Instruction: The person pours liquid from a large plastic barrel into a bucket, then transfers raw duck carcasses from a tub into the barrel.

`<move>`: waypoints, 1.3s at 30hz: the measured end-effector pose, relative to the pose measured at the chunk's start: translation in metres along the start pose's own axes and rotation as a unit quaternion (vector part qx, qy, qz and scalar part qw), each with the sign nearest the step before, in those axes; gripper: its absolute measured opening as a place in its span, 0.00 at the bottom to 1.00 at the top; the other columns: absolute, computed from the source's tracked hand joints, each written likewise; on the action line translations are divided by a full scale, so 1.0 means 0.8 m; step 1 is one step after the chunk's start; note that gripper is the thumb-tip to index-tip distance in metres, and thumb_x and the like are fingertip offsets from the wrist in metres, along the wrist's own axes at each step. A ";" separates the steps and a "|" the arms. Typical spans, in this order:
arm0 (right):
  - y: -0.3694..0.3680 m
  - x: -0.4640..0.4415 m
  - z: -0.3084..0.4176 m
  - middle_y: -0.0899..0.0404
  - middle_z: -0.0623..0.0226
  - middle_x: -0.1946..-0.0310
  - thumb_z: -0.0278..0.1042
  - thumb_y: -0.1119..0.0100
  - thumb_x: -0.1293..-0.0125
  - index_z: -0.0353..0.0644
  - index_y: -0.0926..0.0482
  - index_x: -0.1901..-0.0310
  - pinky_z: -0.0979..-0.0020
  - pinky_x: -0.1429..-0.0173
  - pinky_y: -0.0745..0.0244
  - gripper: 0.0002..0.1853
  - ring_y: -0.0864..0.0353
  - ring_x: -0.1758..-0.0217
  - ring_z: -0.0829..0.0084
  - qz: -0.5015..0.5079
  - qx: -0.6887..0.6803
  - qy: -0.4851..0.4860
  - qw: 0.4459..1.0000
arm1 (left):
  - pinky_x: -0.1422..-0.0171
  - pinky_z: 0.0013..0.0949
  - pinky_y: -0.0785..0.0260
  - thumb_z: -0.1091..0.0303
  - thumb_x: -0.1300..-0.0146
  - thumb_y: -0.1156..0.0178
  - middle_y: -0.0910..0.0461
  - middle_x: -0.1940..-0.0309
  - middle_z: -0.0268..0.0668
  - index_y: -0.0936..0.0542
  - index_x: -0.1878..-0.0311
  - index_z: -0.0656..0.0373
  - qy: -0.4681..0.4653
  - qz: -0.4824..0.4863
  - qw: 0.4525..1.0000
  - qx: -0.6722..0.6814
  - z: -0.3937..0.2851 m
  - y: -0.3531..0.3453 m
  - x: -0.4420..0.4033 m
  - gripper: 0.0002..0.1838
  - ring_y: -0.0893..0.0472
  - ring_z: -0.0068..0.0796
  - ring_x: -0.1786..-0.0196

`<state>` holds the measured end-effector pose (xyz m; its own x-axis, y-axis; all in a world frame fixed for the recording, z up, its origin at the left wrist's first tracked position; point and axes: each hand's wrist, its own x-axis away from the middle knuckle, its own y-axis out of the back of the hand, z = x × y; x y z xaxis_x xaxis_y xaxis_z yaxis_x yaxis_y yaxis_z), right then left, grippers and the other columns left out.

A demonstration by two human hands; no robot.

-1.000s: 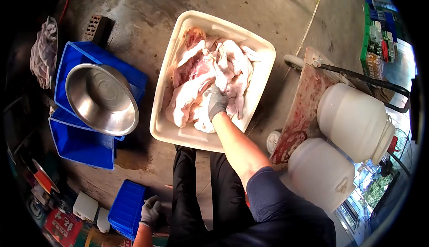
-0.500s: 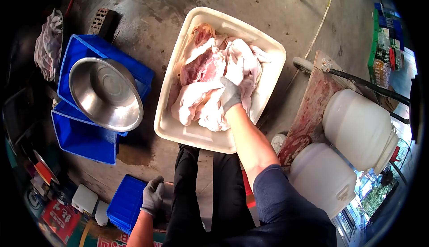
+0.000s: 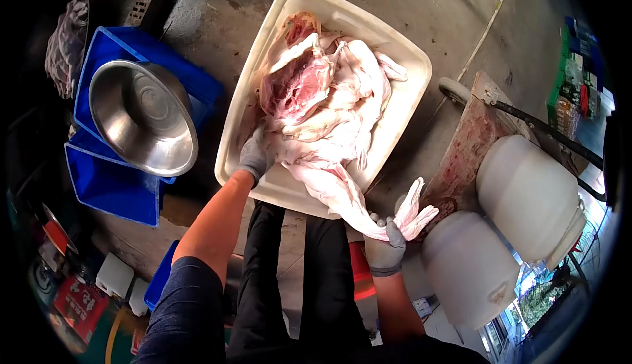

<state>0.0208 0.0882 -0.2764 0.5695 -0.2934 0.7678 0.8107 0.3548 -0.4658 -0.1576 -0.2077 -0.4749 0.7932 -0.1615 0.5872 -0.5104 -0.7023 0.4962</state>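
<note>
Several pale plucked poultry carcasses [image 3: 342, 87] lie in a cream plastic tub [image 3: 401, 130], one with red flesh exposed. My right hand [image 3: 385, 245], in a grey glove, is closed round the wing or neck-like end of one bird [image 3: 329, 183], drawn out over the tub's near right edge, with its pale, finger-like tip sticking out beyond the hand. Gloved too, my left hand [image 3: 257, 153] reaches inside the tub at its left wall, against the carcasses. Its fingertips are partly hidden by the meat, so its grip does not show.
A steel basin [image 3: 143, 117] rests on blue crates [image 3: 115, 189] at the left. White plastic barrels [image 3: 471, 268] and a stained board [image 3: 461, 147] with a black-handled frame stand at the right. A perforated brick [image 3: 141, 7] lies at the upper left.
My left hand has come up from beside the lower blue crate into the tub. My right hand has moved down and right, pulling a bird's limb over the tub's edge.
</note>
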 end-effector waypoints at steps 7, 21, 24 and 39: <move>0.035 0.023 -0.035 0.17 0.64 0.59 0.26 0.41 0.35 0.42 0.19 0.55 0.50 0.23 0.42 0.08 0.22 0.42 0.59 0.008 0.070 -0.024 0.997 | 0.37 0.50 0.30 0.63 0.48 0.31 0.18 0.50 0.54 0.21 0.48 0.58 0.116 0.037 0.992 -0.036 0.015 -0.038 -0.081 0.23 0.22 0.58 0.43; -0.024 -0.006 -0.003 0.46 0.84 0.21 0.65 0.52 0.31 0.47 0.46 0.22 0.48 0.16 0.67 0.43 0.51 0.18 0.73 0.006 0.908 0.246 0.339 | 0.60 0.46 0.28 0.76 0.52 0.32 0.22 0.69 0.47 0.22 0.63 0.61 -0.217 -0.108 0.954 -0.176 -0.249 0.159 0.123 0.12 0.21 0.54 0.64; -0.018 -0.007 0.002 0.45 0.77 0.22 0.64 0.49 0.32 0.44 0.46 0.22 0.49 0.16 0.63 0.45 0.49 0.19 0.68 0.014 0.929 0.217 0.299 | 0.60 0.46 0.28 0.76 0.52 0.32 0.22 0.70 0.46 0.21 0.62 0.60 -0.198 -0.093 0.958 -0.186 -0.308 0.178 0.139 0.12 0.21 0.53 0.64; 0.063 -0.013 -0.020 0.48 0.64 0.22 0.56 0.40 0.36 0.46 0.49 0.23 0.53 0.19 0.50 0.46 0.49 0.23 0.44 0.035 0.701 0.134 0.700 | 0.43 0.44 0.29 0.67 0.41 0.35 0.20 0.51 0.47 0.20 0.52 0.59 -0.071 -0.122 0.968 -0.206 -0.184 0.036 -0.114 0.14 0.20 0.51 0.48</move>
<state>0.0582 0.0951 -0.3151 0.7578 -0.3217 0.5676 -0.0430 0.8434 0.5355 -0.2936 -0.1110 -0.4197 0.9294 -0.1400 0.3414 -0.3684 -0.4008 0.8388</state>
